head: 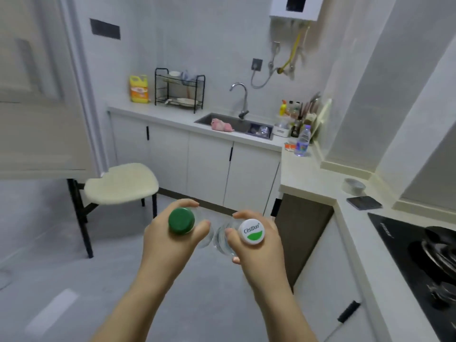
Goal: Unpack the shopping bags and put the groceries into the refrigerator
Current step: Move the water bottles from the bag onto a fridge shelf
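Carriage of two bottles to the refrigerator is the step in hand. Check that the white panel (42, 134) at left, blurred and probably the appliance door, stands open before approaching. Fingers of the left hand (170, 233) wrap the green-capped bottle (181, 221); fingers of the right hand (256, 245) wrap the white-capped Cestbon bottle (251, 232). Both are upright, close together, above the floor (61, 243). Keep them vertical; shelve one at a time. Bottle bodies are largely hidden beneath caps and fingers; shopping bags and refrigerator interior are not in view.
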`<state>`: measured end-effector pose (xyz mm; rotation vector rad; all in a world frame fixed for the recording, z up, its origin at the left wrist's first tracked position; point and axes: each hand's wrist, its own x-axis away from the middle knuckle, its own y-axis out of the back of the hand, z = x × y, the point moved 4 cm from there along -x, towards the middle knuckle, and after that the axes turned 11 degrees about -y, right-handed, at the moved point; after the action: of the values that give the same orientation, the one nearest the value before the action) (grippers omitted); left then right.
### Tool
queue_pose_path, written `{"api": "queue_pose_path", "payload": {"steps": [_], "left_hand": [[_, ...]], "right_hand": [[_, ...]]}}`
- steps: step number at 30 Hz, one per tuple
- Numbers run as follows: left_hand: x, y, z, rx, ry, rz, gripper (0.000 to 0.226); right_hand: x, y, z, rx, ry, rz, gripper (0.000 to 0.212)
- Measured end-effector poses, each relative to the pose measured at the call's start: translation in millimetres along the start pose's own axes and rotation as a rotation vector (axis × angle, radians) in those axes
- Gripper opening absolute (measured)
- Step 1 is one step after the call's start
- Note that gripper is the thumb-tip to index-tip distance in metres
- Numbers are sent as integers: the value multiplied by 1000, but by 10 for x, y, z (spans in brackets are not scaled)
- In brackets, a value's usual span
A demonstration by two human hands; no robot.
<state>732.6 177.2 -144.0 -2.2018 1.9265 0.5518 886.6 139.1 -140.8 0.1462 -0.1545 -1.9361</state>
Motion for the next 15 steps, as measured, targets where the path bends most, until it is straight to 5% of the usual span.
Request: {"api": "queue_pose_path", "payload": {"steps": [15], "left_hand": [[-239, 2529, 501, -272, 75, -490, 28]], "right_hand": [[109, -2866, 433, 17, 91, 666, 24]]}}
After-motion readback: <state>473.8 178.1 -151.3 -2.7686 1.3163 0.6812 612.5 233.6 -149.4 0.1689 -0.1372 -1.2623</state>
